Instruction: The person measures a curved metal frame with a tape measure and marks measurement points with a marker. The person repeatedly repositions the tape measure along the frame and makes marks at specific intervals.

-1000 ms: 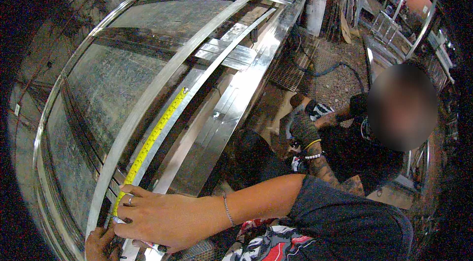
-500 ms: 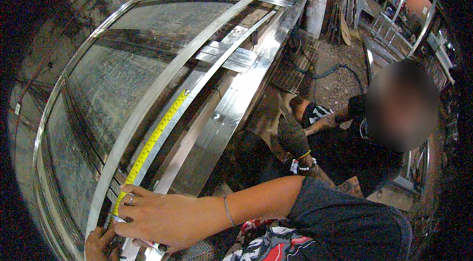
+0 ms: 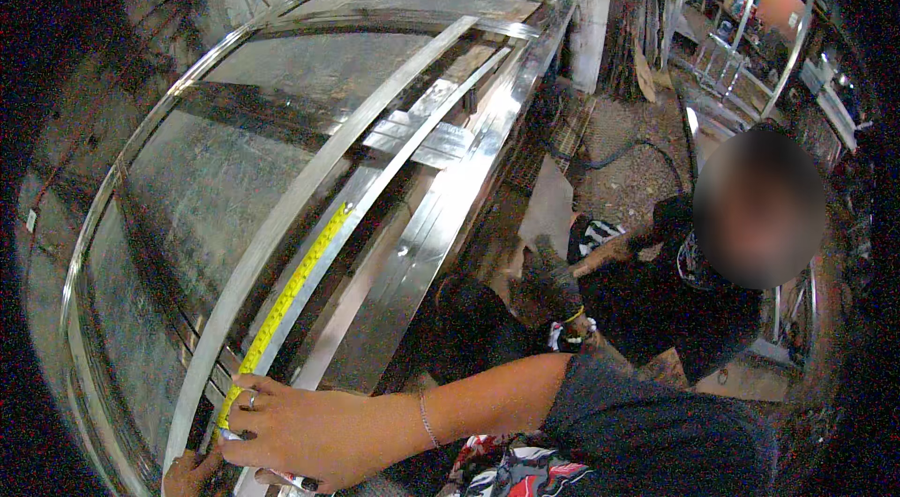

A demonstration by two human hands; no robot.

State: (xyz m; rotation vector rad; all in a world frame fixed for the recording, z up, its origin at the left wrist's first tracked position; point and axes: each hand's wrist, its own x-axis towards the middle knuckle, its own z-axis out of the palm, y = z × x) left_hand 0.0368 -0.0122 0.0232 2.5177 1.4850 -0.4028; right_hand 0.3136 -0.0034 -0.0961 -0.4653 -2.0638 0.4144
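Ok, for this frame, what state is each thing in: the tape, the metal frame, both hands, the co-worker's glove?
Yellow measuring tape: pulled out, lying flat along a bar.
Shiny stainless-steel frame: lying flat, bars bare.
Right hand: palm down, pressing the tape's near end.
Left hand: at the frame's lower edge, mostly hidden.
Co-worker's dark gloved hand: beside the frame; contact with it unclear.
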